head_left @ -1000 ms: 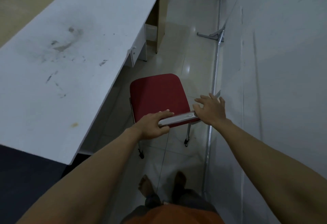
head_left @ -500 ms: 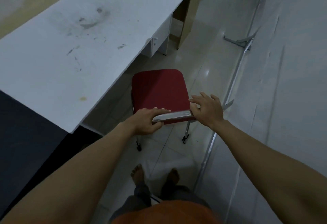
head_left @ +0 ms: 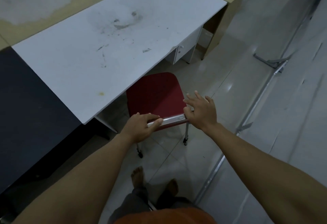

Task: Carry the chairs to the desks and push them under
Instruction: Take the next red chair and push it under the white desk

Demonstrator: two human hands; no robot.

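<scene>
A red chair [head_left: 155, 96] with a chrome back rail [head_left: 174, 118] stands on the tiled floor at the near edge of a stained white desk [head_left: 106, 43]. The seat's left front corner is tucked under the desk top. My left hand [head_left: 139, 128] is closed around the left part of the rail, fingers over it and thumb beneath. My right hand [head_left: 201, 112] rests against the rail's right end with its fingers spread apart above the seat.
A dark desk [head_left: 26, 108] adjoins the white one on the left. A white drawer unit [head_left: 184, 53] hangs under the desk's far end. A grey partition with a metal base rail [head_left: 256, 103] runs along the right. My bare feet [head_left: 138, 176] stand behind the chair.
The chair has slid towards the white desk, and its seat corner now sits under the desk top. My right hand has opened its fingers.
</scene>
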